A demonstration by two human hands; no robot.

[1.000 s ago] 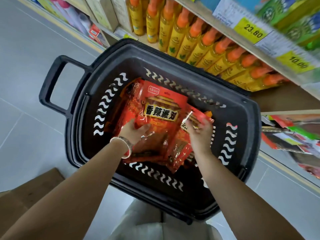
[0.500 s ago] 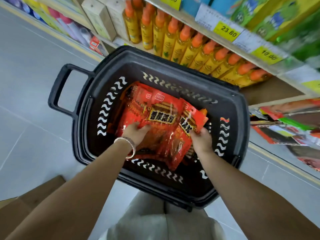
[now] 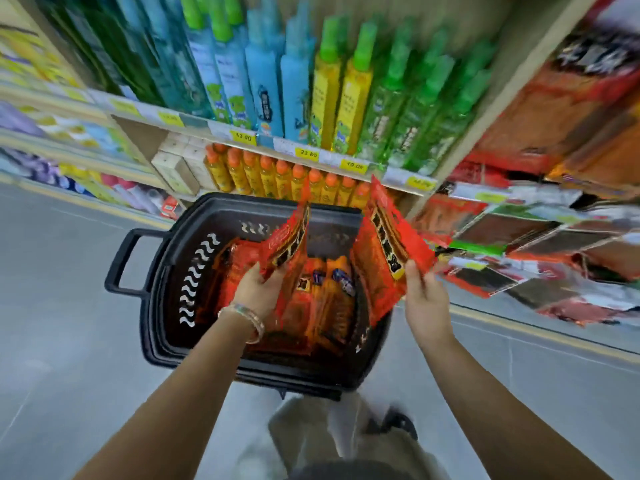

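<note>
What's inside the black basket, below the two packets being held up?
More red and orange snack packets lie in the basket, below the left packet in the left hand and the right packet in the right hand. They hide the basket floor.

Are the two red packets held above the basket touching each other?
Apart. In the head view, the basket wall shows plainly between the left packet and the right packet.

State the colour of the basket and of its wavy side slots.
Black basket, with white wavy slots; the head view shows it best.
</note>
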